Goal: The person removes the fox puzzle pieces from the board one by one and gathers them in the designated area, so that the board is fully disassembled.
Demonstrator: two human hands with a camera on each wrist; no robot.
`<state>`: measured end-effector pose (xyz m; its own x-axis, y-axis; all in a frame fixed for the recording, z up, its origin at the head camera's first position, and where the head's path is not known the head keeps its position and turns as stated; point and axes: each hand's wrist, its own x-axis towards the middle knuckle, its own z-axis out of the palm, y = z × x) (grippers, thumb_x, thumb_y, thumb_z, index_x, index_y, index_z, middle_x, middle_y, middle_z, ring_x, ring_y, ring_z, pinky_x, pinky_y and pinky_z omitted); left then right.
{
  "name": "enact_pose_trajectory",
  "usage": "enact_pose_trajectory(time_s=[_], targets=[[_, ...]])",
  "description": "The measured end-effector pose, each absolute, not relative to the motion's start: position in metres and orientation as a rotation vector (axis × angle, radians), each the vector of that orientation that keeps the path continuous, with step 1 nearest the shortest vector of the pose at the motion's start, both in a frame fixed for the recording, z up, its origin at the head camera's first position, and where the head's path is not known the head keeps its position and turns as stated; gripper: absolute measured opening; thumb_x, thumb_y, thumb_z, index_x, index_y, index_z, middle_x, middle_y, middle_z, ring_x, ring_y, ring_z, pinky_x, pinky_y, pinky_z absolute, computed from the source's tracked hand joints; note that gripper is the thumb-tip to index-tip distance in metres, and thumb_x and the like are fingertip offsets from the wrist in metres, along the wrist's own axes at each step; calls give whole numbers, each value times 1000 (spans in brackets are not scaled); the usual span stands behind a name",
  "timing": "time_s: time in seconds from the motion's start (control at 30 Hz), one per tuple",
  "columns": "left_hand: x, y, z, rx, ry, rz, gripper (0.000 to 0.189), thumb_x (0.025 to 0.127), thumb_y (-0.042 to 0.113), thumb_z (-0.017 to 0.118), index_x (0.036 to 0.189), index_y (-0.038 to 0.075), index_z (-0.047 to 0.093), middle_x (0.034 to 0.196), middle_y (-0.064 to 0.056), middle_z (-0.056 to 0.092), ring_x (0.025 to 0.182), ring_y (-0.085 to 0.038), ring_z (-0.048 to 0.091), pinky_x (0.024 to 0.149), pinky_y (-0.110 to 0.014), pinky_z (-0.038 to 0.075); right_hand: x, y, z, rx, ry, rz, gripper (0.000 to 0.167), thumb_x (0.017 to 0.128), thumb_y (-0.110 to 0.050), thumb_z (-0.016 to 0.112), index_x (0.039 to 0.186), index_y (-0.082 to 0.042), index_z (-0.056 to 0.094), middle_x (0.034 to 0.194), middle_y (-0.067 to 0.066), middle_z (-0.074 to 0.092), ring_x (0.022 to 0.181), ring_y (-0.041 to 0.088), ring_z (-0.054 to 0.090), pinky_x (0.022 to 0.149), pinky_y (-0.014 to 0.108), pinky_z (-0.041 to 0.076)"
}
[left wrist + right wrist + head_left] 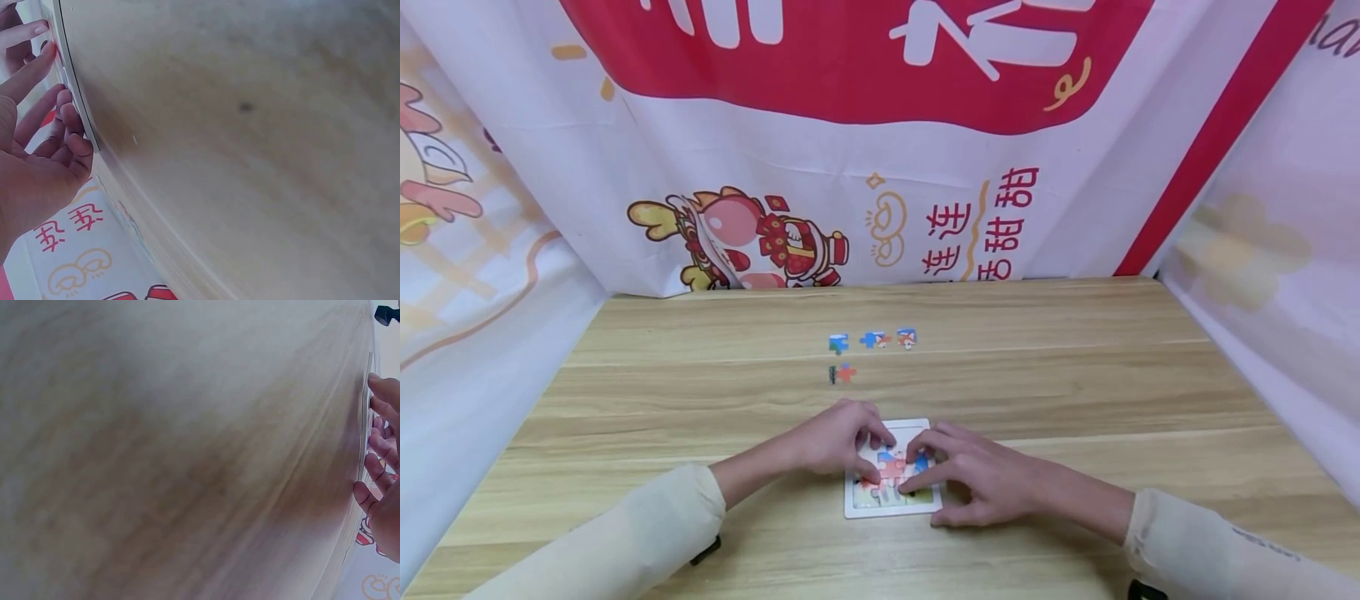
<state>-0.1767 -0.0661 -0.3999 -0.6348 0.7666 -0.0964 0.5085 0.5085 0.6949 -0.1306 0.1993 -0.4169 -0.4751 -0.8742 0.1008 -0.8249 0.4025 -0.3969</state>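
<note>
A white-framed jigsaw puzzle board (892, 512) lies on the table with joined pieces in it, showing pink-orange, blue and pale yellow parts. At its left side my left hand (842, 437) touches the pieces with thumb and index fingertips; its other fingers rest by the board's edge in the left wrist view. From the right, my right hand (992, 475) reaches over the board, fingertips on the pieces and one digit by the lower right corner. The hands cover part of the picture. I see no loose piece held in either hand.
Behind the board lie several loose jigsaw pieces: a blue-green one (838, 342), a blue one (875, 339), one with a fox face (907, 337) and an orange one (846, 373) nearer. The wooden table (700, 367) ends at a printed cloth (850, 150) behind.
</note>
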Motion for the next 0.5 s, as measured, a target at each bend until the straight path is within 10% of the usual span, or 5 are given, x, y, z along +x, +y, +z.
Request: enact_pose_trajectory(time_s=[0.5], targets=[[-175,-63,-401,1065,2401,875,35,73,10,94,104,2,78,84,3,62,78,-12,53,71,-23,45,-129,199,-419,-1514,2527,-610,44,96,-47,72,137,-35,67,140,-5,52,122,14,42,103,39,44]])
